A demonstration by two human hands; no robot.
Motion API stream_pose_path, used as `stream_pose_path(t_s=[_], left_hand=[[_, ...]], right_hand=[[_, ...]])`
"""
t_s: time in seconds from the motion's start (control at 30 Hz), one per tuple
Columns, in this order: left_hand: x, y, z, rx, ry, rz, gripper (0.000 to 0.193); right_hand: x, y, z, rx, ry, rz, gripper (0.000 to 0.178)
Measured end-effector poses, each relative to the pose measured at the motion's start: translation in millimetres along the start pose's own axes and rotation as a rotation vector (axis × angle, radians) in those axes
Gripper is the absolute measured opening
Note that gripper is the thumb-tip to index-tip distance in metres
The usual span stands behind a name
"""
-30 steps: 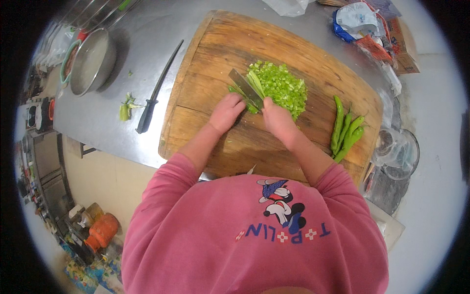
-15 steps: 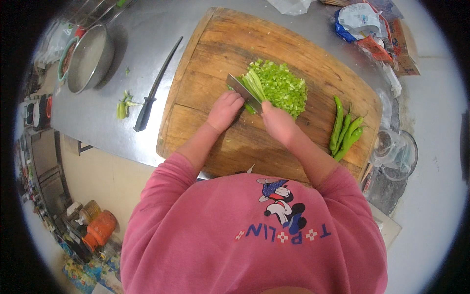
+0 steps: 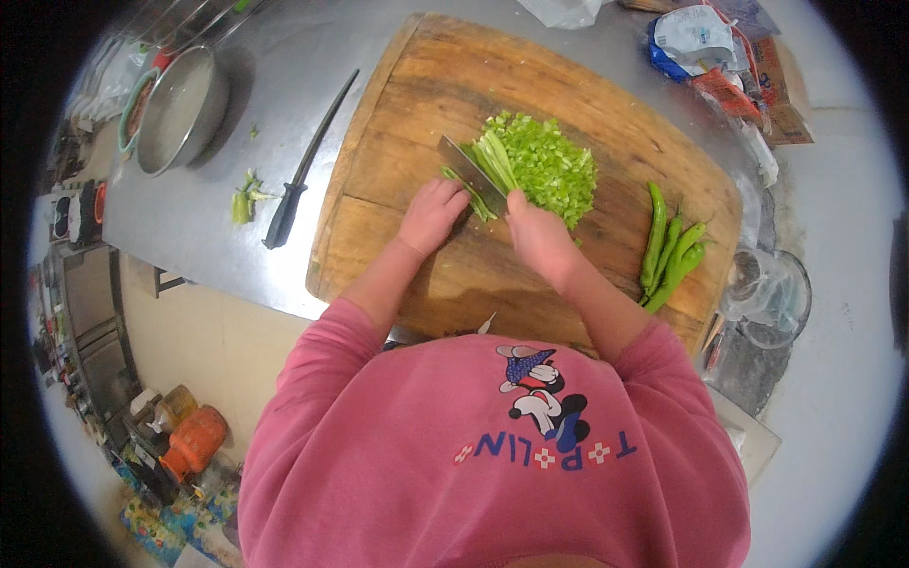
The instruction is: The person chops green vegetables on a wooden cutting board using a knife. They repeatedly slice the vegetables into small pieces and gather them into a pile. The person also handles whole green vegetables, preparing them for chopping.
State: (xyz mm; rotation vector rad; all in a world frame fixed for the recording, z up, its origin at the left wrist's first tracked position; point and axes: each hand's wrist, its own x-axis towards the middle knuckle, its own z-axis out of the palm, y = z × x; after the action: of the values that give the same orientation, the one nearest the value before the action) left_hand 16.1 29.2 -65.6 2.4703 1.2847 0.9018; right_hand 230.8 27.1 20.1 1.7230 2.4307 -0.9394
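Note:
My right hand (image 3: 538, 230) is closed round the handle of a broad-bladed cleaver (image 3: 471, 168). The blade stands on a wooden cutting board (image 3: 398, 123), with sliced green pepper strips (image 3: 494, 159) along its right face. Left of the blade, my left hand (image 3: 435, 214) rests with bent fingers at more pepper strips (image 3: 480, 202); its fingertips are partly hidden. A heap of diced green pepper (image 3: 549, 163) lies just beyond the cleaver. Several whole green peppers (image 3: 676, 254) lie at the board's right side.
A sharpening steel (image 3: 301, 170) with a black handle lies left of the board on the metal table (image 3: 189, 222). Beside it are green pepper scraps (image 3: 248, 199). A metal bowl (image 3: 184, 112) stands at far left. Plastic packages (image 3: 696, 43) sit at far right.
The cleaver has tilted slightly, and more pepper strips show between its blade and my left hand. Both hands stay in nearly the same place. The whole view has shifted a little.

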Motion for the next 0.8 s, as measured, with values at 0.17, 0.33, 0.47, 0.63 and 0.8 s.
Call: stream_pose_path(t_s=[0.17, 0.33, 0.47, 0.63, 0.8], left_hand=[[6.1, 1.2, 3.3, 0.005, -0.012, 0.022, 0.018], [4.7, 0.1, 4.6, -0.018, -0.019, 0.02, 0.018], [6.1, -1.2, 4.3, -0.02, -0.044, 0.041, 0.018], [22.3, -7.0, -11.3, 0.029, -0.116, 0.158, 0.035], [64.7, -20.7, -23.4, 0.159, -0.389, 0.377, 0.077]], right_hand=[[-8.6, -2.8, 0.4, -0.047, -0.034, 0.018, 0.011], [5.0, -14.2, 10.5, -0.06, -0.009, 0.019, 0.011], [21.8, -21.4, 10.3, -0.047, 0.041, 0.021, 0.012], [1.7, -2.0, -11.8, 0.171, 0.108, 0.136, 0.017], [-54.5, 38.1, -35.6, 0.307, 0.381, 0.204, 0.023]])
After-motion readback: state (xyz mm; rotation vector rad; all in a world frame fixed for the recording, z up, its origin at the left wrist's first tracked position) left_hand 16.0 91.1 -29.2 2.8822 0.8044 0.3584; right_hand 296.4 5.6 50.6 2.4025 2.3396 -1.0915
